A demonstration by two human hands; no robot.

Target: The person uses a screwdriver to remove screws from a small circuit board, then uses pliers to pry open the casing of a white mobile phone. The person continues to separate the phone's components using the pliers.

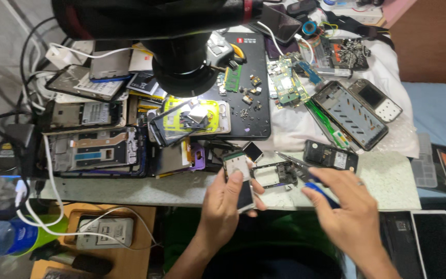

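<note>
The left hand [226, 199] is closed around a small phone circuit board [239, 178], thumb across its lower face, fingers curled behind it. The board is held tilted above the front edge of the workbench [388, 178], its upper end near a small square component [254, 151].

The right hand [349, 209] is loosely curled, fingers partly extended. It grips a blue-handled tool [320, 194]; the handle shows between thumb and forefinger, and the metal tip [290, 160] points up-left. The tip lies over an empty phone frame [273, 174] resting flat on the workbench, just beside the held board. Whether the tip touches the frame cannot be determined.

A black phone body [331, 156] lies just behind the right hand. A larger grey phone chassis [349, 113] lies farther back on a white cloth [295, 132]. Stacked disassembled phones [94, 150] occupy the left of the workbench.
</note>
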